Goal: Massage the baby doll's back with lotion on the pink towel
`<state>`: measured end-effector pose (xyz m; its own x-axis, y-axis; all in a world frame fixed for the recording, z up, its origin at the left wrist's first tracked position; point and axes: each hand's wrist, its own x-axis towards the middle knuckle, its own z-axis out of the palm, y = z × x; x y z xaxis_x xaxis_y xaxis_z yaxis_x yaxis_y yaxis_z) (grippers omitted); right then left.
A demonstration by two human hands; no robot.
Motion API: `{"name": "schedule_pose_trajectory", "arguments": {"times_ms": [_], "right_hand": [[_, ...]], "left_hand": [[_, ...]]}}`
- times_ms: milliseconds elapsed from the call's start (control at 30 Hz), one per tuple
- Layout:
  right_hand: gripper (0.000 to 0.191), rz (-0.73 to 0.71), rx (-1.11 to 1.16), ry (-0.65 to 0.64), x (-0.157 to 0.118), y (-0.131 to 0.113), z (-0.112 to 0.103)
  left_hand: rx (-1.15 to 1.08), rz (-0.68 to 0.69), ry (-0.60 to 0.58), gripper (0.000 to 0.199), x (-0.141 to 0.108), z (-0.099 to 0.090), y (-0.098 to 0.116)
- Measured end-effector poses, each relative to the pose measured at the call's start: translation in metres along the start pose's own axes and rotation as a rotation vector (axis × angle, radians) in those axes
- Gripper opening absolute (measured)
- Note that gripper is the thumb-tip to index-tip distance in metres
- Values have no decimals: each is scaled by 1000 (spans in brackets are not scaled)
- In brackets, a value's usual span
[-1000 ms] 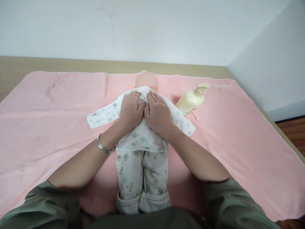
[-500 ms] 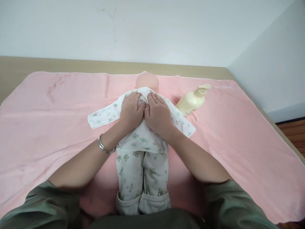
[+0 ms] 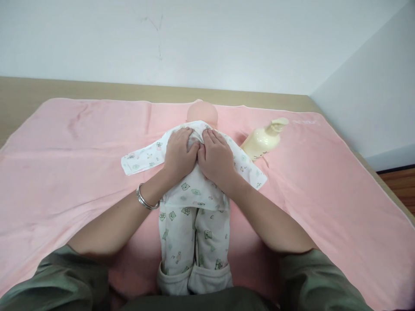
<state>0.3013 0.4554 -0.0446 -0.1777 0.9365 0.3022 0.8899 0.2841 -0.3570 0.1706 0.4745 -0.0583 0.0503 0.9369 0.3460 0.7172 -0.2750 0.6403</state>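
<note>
A baby doll (image 3: pixel 202 113) lies face down with the back of its bald head at the far end. It wears a white printed top (image 3: pixel 194 190) and matching trousers (image 3: pixel 178 237) with folded cuffs. My left hand (image 3: pixel 180 149) rests flat on the left side of the doll's upper back, fingers stretched toward the head. On the right side, my right hand (image 3: pixel 216 155) lies flat in the same way. The two thumbs meet in the middle, over bunched cloth. Both sleeves of the top spread outward. The doll's face and arms are hidden.
A cream pump bottle (image 3: pixel 264 140) lies tilted beside the right sleeve. Under everything is a pink cloth (image 3: pixel 81 181) on a wooden surface (image 3: pixel 129 90), which meets a white wall (image 3: pixel 207 43) at the back.
The view has shifted very slightly, so everything sits a little lower and to the right. Both hands keep their place on the doll's back.
</note>
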Motion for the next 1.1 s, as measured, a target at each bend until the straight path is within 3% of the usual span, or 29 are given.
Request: {"name": "schedule_pose_trajectory", "arguments": {"times_ms": [1100], "right_hand": [[57, 0, -3, 0, -1, -1, -1]], "left_hand": [[-27, 7, 11, 47, 0, 1, -3]]}}
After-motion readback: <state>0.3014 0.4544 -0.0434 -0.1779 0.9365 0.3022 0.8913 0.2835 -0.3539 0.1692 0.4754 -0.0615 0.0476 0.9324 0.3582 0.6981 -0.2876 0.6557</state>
